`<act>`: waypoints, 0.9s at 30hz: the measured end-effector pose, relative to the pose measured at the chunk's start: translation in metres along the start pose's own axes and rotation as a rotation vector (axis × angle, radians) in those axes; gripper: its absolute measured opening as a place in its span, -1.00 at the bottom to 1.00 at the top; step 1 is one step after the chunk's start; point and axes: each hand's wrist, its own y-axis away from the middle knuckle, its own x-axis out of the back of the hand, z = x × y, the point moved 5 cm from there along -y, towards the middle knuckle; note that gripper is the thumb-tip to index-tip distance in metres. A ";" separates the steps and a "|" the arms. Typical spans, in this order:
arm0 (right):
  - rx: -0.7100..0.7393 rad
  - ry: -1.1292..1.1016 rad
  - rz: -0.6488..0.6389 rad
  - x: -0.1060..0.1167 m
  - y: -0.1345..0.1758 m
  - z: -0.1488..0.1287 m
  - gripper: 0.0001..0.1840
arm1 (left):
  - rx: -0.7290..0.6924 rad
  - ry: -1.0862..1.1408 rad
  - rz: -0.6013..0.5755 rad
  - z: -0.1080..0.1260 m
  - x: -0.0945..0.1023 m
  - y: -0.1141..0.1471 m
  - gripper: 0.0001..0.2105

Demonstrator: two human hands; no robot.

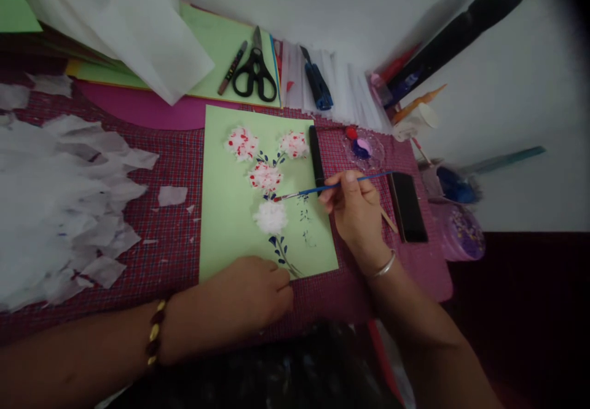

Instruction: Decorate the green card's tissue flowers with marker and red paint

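Observation:
In my right hand (354, 209) is a thin blue paintbrush (318, 190), pinched between thumb and fingers. Its red-tipped bristles are at the top edge of a white fluffy paper flower (271, 217) on a sheet of light green paper (225, 237). Three more flowers above it carry red specks, among them the middle one (265, 177). Dark blue leaves (279, 249) and a stem are painted below, and dark written characters (305, 217) run down the right side. My left hand (244, 292) lies palm down across the sheet's lower edge, fingers loosely bent, their tips partly hidden.
Torn white paper pieces (59, 212) heap at the left. Scissors (255, 74), a marker (233, 68) and a blue cutter (317, 86) lie at the back. A black pen (316, 157), paint dish (369, 151) and phone (408, 206) are on the right, near a cup with blue paint (454, 185).

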 end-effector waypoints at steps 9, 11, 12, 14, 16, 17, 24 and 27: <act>-0.023 0.026 -0.030 0.000 -0.001 0.001 -0.66 | 0.023 0.042 0.024 -0.002 -0.004 0.000 -0.86; 0.001 0.001 0.003 0.005 -0.001 -0.003 -0.67 | 0.028 0.044 0.038 -0.001 -0.002 -0.001 -0.86; 0.007 -0.003 0.012 0.007 -0.001 -0.004 -0.68 | 0.028 0.044 0.044 -0.001 -0.001 -0.001 -0.86; 0.004 0.014 0.018 0.011 0.000 -0.005 -0.68 | 0.026 0.048 0.047 -0.001 -0.001 0.000 -0.85; -0.014 0.038 0.014 0.012 0.000 -0.003 -0.66 | 0.021 0.049 0.045 -0.001 -0.002 0.000 -0.85; -0.025 0.043 0.008 0.013 0.000 -0.001 -0.65 | 0.021 0.048 0.038 -0.001 -0.003 0.000 -0.85; 0.015 -0.040 -0.015 0.011 0.002 -0.008 -0.71 | 0.031 0.054 -0.009 -0.001 0.003 -0.002 -0.85; 0.006 -0.025 -0.043 0.006 0.009 -0.009 -0.70 | 0.027 0.057 -0.013 -0.001 0.005 -0.003 -0.86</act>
